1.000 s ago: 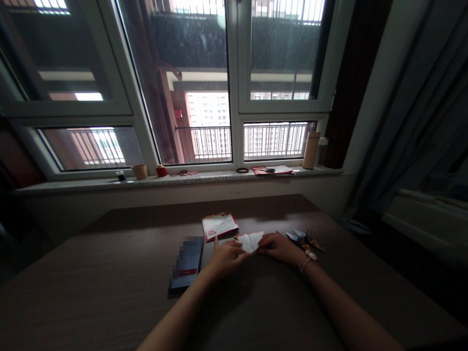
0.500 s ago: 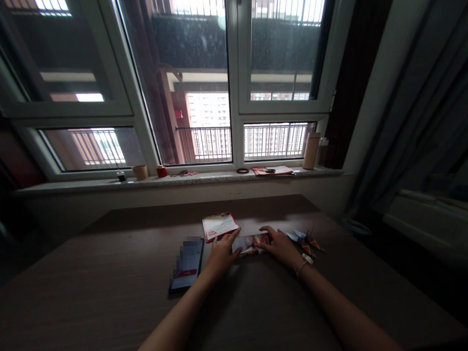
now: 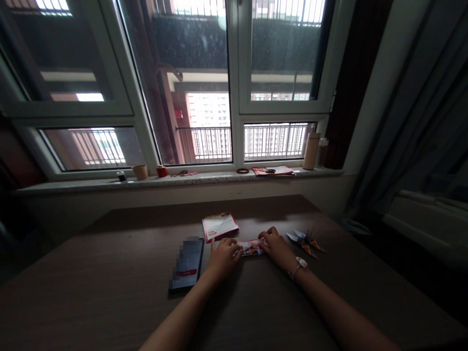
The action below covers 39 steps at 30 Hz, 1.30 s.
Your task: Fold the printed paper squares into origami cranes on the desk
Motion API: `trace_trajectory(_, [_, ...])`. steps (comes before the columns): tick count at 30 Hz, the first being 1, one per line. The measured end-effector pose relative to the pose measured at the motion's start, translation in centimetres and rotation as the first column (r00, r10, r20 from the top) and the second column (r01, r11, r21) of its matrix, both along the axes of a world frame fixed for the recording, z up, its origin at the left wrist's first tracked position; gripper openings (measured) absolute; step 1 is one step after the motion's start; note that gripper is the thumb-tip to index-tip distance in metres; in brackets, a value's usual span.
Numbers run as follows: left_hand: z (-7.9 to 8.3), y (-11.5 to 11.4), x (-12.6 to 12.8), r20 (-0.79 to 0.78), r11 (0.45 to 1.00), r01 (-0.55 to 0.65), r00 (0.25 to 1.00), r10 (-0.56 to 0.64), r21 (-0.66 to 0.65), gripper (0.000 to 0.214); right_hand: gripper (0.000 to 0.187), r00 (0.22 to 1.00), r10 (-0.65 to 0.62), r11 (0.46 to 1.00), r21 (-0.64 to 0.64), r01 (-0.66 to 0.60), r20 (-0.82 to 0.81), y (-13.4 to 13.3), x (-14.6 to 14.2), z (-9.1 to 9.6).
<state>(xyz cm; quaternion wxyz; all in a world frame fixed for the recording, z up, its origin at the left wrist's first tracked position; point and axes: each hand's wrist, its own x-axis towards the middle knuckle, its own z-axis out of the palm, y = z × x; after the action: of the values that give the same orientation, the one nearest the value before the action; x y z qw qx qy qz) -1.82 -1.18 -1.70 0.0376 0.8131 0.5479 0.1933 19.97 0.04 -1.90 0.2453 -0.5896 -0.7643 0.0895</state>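
Note:
A narrow strip of printed paper (image 3: 252,247), coloured red and white, lies on the table between my hands. At its left end, my left hand (image 3: 224,258) grips it with bent fingers and thumb. My right hand (image 3: 276,247) is curled over the right end, fingertips pressed on the paper. Both ends of the strip are partly hidden under the fingers. Just behind my left hand is a stack of printed sheets (image 3: 220,226). Folded paper pieces (image 3: 304,242) with pointed tips lie right of my right hand.
A phone (image 3: 187,268) lies on the brown table (image 3: 109,273), close to my left forearm. On the windowsill (image 3: 219,178) stand a paper cup (image 3: 140,172), a small red object (image 3: 162,171) and a tan bottle (image 3: 311,151). Papers (image 3: 274,170) with scissors on top lie there too.
The paper between my hands looks narrower from front to back. My fingers have curled down onto it, and the right hand has shifted slightly left.

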Motion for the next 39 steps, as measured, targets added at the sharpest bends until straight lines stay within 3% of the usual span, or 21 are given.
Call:
trace_trajectory(11, [0.1, 0.1, 0.1, -0.025, 1.0, -0.008, 1.0, 0.008, 0.005, 0.025, 0.036, 0.995, 0.071, 0.996, 0.048, -0.075, 0.076, -0.5, 0.8, 0.9])
trace_trajectory(25, [0.4, -0.3, 0.2, -0.073, 0.998, 0.016, 0.997, -0.012, 0.053, 0.025, 0.026, 0.959, 0.278, 0.96, 0.028, -0.28, 0.046, -0.2, 0.9, 0.2])
trace_trajectory(39, [0.4, -0.1, 0.2, -0.066, 0.999, 0.017, 0.998, -0.014, 0.042, 0.026, 0.029, 0.961, 0.273, 0.959, 0.062, -0.275, 0.04, -0.4, 0.8, 0.3])
